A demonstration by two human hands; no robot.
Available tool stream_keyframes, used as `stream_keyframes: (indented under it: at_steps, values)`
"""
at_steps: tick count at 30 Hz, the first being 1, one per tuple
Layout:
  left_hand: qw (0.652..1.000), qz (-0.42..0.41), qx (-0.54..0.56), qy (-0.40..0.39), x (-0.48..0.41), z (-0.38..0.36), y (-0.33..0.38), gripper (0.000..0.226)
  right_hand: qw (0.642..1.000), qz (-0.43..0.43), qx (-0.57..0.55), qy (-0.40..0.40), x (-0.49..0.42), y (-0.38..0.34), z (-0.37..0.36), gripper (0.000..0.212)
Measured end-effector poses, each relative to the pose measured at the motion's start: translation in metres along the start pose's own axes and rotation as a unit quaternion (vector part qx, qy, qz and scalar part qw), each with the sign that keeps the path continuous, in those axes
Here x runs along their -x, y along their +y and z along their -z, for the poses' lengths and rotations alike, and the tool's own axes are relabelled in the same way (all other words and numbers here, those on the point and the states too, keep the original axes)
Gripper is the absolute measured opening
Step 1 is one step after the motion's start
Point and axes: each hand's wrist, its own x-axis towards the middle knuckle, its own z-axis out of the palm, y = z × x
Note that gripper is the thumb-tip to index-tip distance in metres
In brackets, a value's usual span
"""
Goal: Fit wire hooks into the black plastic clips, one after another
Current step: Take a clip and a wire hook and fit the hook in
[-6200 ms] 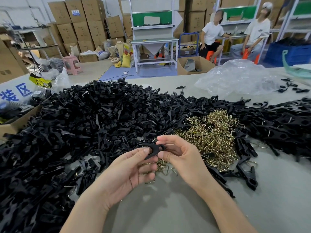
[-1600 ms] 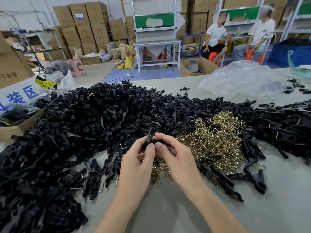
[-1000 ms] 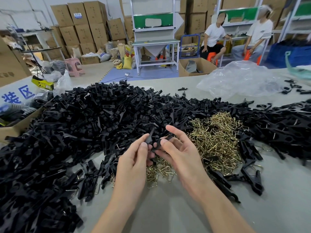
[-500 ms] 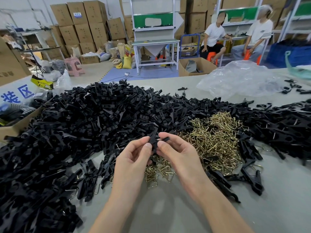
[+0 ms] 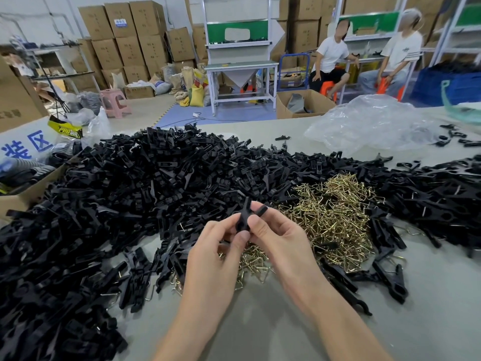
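On grey table before cartons, clips

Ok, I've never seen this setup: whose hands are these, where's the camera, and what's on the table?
No machine here: a person works bare-handed, and the single camera sits on their head, looking forward and down. The left hand and right hand together pinch one black clip above the table. To the left spreads a pile of loose black clips; right of the hands lies a heap of brass-coloured wire hooks. A clear plastic bag sits further back. Whether a hook is already in the held clip, I cannot tell.
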Motion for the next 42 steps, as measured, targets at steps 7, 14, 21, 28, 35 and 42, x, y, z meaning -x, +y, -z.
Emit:
stream_keyframes:
  at_steps: [7,14,21,28,35,42]
  values:
    - [0.999,0.020,0.028,-0.015,0.001,0.004,-0.002,0.028,0.995,0.037,0.095,-0.014,0.003,-0.003,-0.004,0.033]
    - [0.908,-0.107,-0.355,-0.197,0.005,0.010,-0.019,0.045,0.986,0.068,0.089,0.123,-0.004,-0.008,0.018,0.014]
    - [0.934,-0.100,-0.301,-0.163,0.003,0.004,-0.020,0.015,0.970,0.086,0.183,0.134,-0.007,-0.002,0.019,0.014]
    - [0.990,-0.003,-0.114,-0.080,0.001,0.004,-0.015,0.010,0.985,0.022,0.139,0.095,-0.004,-0.005,0.013,0.018]
    - [0.995,0.088,0.041,0.028,-0.007,0.011,-0.004,0.017,0.997,-0.053,0.063,0.002,0.002,-0.010,0.004,0.022]
    - [0.997,0.012,-0.080,-0.012,-0.001,0.008,-0.006,0.028,0.998,-0.048,0.006,-0.051,0.005,-0.005,-0.001,0.024]
